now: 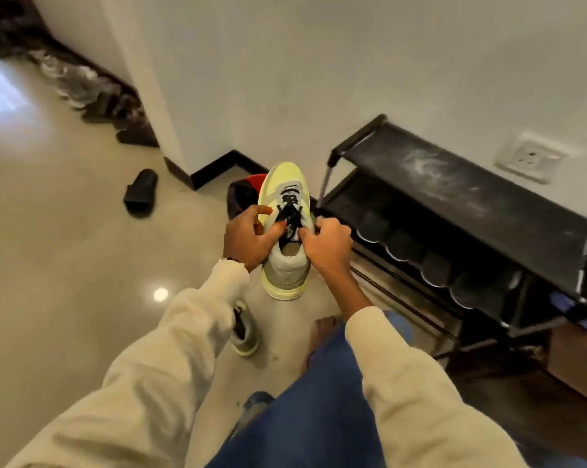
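- Black laces (289,211) are being worked on a yellow-green sneaker (283,179), which seems to be standing on the floor (66,214), heel toward the person, just beside a black shoe rack (454,177).
- The laces are being pinched by both hands: the left hand (246,236) is curled in at the left of the tongue, and the right hand (327,244) is closed on a lace at the right.
- For a clean result, both ends are best being pulled evenly and outward while the tongue is being kept flat and centred.
- A matching sneaker (245,332) is lying under the left sleeve, near a bare foot (322,327).
- A black slipper (141,192) is lying well apart to the left.
- A red and black thing (248,189) is being partly hidden behind the sneaker; what it is cannot be told.
- Room for the right hand is probably being narrowed by the rack's corner post (326,179), which is standing close by.
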